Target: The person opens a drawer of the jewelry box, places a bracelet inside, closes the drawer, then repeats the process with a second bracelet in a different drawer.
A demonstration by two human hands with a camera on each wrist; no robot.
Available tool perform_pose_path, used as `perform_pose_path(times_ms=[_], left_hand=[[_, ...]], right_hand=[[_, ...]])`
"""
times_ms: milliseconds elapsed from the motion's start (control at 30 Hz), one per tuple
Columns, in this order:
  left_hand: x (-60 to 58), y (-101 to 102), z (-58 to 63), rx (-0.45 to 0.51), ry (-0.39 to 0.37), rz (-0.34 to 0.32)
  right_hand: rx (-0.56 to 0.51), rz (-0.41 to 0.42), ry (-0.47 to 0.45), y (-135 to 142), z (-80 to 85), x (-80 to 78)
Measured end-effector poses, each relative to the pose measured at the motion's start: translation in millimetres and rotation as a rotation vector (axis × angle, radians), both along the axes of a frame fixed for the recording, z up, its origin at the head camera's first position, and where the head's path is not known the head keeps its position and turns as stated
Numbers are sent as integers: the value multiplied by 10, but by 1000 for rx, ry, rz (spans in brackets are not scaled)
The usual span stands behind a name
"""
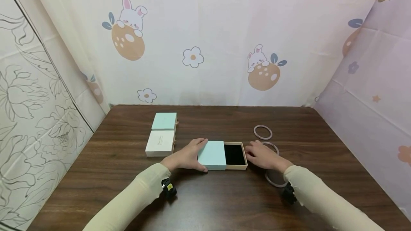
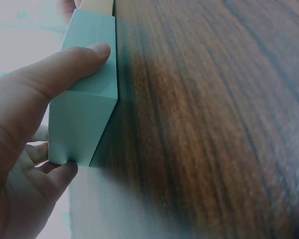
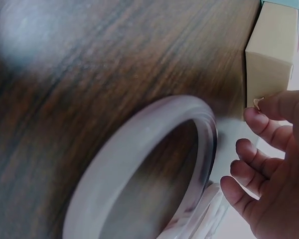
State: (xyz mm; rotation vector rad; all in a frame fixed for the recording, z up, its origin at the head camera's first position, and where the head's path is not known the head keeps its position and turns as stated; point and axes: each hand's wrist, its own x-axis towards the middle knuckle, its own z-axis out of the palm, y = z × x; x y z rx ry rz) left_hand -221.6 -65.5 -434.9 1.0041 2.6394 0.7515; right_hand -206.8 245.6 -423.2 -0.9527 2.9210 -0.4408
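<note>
A light-blue drawer box [image 1: 212, 154] lies on the table with its tray [image 1: 236, 167] slid partly out to the right, showing a black lining. My left hand [image 1: 190, 155] grips the blue sleeve at its left end, thumb [image 2: 89, 59] along the near side and fingers at the far side. At the tray's right end, my right hand [image 1: 261, 154] pinches a small pull tab [image 3: 257, 103] between thumb and forefinger, the other fingers loosely curled. Close by the right hand lie a near bangle [image 1: 273, 184], pale and glossy, a middle bangle [image 1: 276, 148] partly hidden by the hand, and a far bangle [image 1: 254, 131].
Left of the blue box stand two closed boxes, a white one [image 1: 160, 142] in front and a light-blue one [image 1: 164, 121] behind it. The dark wooden table [image 1: 212, 202] ends at a printed curtain [image 1: 199, 81] at the back. More curtain hangs on both sides.
</note>
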Motion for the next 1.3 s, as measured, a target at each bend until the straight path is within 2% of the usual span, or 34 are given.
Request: perform_pose_path(times_ms=[367,667,1033,1300], left_hand=[[4,2,-11,-3,2,5],[18,6,-8,-2,-5,10],[45,-7,-2,-5,-19,12],[30,-1,4,-6,-1,8]], right_hand=[[23,-51,42,120,96,61],[-26,-88,21,282,165,140],[-12,-157,16,562,230,331],[34,-205,0,756,232,410]])
